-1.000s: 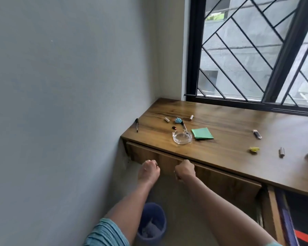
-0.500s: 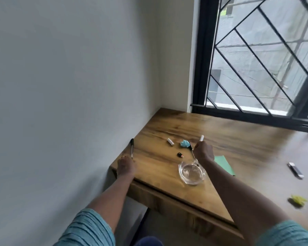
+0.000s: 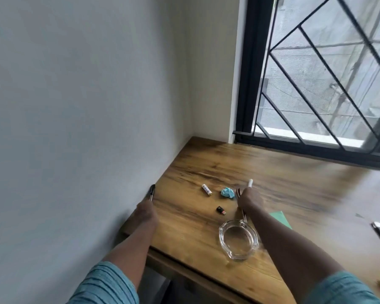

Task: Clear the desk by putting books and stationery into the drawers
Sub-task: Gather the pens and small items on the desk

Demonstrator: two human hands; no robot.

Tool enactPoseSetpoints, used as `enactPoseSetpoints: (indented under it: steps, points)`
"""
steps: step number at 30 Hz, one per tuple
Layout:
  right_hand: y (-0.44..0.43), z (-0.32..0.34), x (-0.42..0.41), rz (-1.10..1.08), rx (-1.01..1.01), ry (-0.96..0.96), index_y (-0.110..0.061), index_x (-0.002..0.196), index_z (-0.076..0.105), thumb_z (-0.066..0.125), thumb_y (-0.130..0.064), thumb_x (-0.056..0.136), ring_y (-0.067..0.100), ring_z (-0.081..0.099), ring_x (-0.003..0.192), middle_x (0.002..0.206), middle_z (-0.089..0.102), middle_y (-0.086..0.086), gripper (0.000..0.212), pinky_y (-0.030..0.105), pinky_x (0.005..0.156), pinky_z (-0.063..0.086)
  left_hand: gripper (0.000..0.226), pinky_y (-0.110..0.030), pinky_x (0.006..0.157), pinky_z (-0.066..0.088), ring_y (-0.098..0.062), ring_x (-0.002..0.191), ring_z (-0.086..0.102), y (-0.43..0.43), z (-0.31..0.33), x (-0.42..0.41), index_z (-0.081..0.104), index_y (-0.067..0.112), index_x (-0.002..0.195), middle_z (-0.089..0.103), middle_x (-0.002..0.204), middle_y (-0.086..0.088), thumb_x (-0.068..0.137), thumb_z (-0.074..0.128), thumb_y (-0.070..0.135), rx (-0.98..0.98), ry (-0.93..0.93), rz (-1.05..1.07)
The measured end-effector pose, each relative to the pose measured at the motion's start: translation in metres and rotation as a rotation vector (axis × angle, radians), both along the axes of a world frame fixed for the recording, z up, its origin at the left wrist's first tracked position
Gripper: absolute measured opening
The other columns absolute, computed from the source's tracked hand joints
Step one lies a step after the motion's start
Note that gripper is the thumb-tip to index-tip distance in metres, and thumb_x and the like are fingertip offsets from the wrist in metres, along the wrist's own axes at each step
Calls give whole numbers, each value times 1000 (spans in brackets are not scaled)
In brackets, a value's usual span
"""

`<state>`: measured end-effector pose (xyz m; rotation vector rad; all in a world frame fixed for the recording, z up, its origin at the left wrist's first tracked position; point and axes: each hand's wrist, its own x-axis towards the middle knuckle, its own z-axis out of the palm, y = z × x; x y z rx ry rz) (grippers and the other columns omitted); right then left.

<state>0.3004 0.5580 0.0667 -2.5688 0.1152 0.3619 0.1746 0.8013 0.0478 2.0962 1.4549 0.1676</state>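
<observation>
At surface (image 3: 206,167) 9 o'clock edge, by wall: left hand (image 3: 146,212) meets black pen (image 3: 151,190); grip hidden, cannot tell. Right hand (image 3: 249,199), 12 o'clock of ashtray (image 3: 222,229), curled on slim pen (image 3: 244,215), probably; marker (image 3: 249,183) just beyond. Both hands gathering stationery together for stowing.

Both bare forearms are stretching forward and apart. The left hand (image 3: 146,212) is reaching out low, knuckles toward us; the right hand (image 3: 249,199) is sitting further ahead, fingers curling downward, their grip hiding from view.
</observation>
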Motion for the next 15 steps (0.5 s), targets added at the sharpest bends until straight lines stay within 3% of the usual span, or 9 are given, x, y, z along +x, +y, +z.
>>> enactPoseSetpoints:
  steps: [3,7,12,15]
  points:
    - [-5,3,-9,-105,43,-75,-2,116,60,48,-8,92,34,61,104,114,63,18,28,33,78,48,41,-44,101,42,-42,118,53,-6,6,-6,53,-15,123,55,127,-31,100,26,6,-76,-99,36]
    - [-21,17,-40,-244,64,-189,-4,111,65,57,-11,89,35,63,103,112,65,20,24,32,76,48,38,-41,102,39,-39,127,46,-25,9,-26,44,-9,133,47,137,-26,101,33,8,-104,-110,-146]
    - [-57,21,-111,-268,85,-300,-12,104,70,57,-19,87,34,64,101,109,68,18,23,33,80,51,33,-33,90,50,-28,111,60,-86,15,-69,59,1,115,61,120,-17,92,59,25,-13,-49,-414]
    - [-82,15,-169,-247,22,-359,-15,108,69,56,-23,90,33,64,102,110,67,16,24,33,79,51,39,-33,94,49,-27,114,59,-135,18,-95,58,4,117,61,121,-15,88,63,30,-30,-65,-524]
